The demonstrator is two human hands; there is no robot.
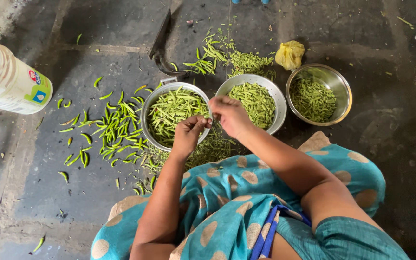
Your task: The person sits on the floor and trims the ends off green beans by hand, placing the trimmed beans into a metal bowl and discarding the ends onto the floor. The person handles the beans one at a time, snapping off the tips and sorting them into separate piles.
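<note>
The left hand [188, 135] and right hand [229, 115] pinch one green pod [210, 120] together, over the near bowl [146, 108] of pods. At one o'clock sit two more bowls [280, 98], and loose pods [116, 127] lie at nine o'clock.

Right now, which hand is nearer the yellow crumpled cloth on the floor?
Right. The right hand sits over the gap between the steel bowls, below-left of the yellow crumpled cloth; the left hand is farther left and lower, over the leftmost bowl.
</note>
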